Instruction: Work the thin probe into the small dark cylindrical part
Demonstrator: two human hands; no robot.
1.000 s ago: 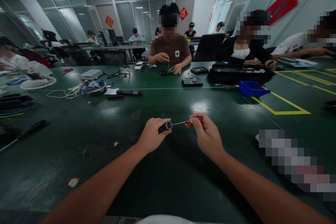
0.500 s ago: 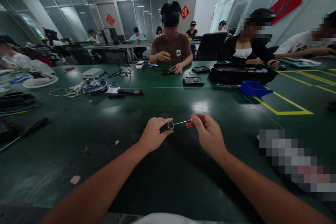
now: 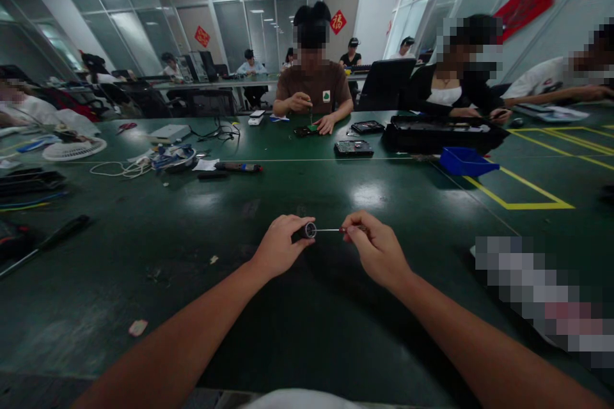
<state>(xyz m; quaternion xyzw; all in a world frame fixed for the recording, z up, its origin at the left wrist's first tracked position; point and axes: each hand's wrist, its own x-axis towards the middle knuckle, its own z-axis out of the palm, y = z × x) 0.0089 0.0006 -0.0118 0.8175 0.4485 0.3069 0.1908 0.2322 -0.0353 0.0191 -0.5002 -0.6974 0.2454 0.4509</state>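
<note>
My left hand [image 3: 282, 244] is closed around a short black cylinder [image 3: 302, 232] whose round, light-rimmed end faces right. Between thumb and fingers, my right hand [image 3: 377, 244] pinches a screwdriver [image 3: 330, 230] by its red handle, mostly hidden by the fingers. The thin metal shaft lies level and points left, its tip at the cylinder's open end. Whether the tip touches anything inside is too small to tell. Both hands are just above the green table [image 3: 268, 339].
Beyond my hands lie a dark pen-like tool [image 3: 240, 167], a circuit-board drive [image 3: 354, 148], a blue bin [image 3: 465, 162] and a long black casing [image 3: 444, 134]. A long screwdriver [image 3: 64, 230] rests at left. A person [image 3: 314, 86] works across the table.
My right hand has lowered its grip slightly, and the screwdriver has swung from a slant to nearly level. My left hand holds the cylinder almost in the same place.
</note>
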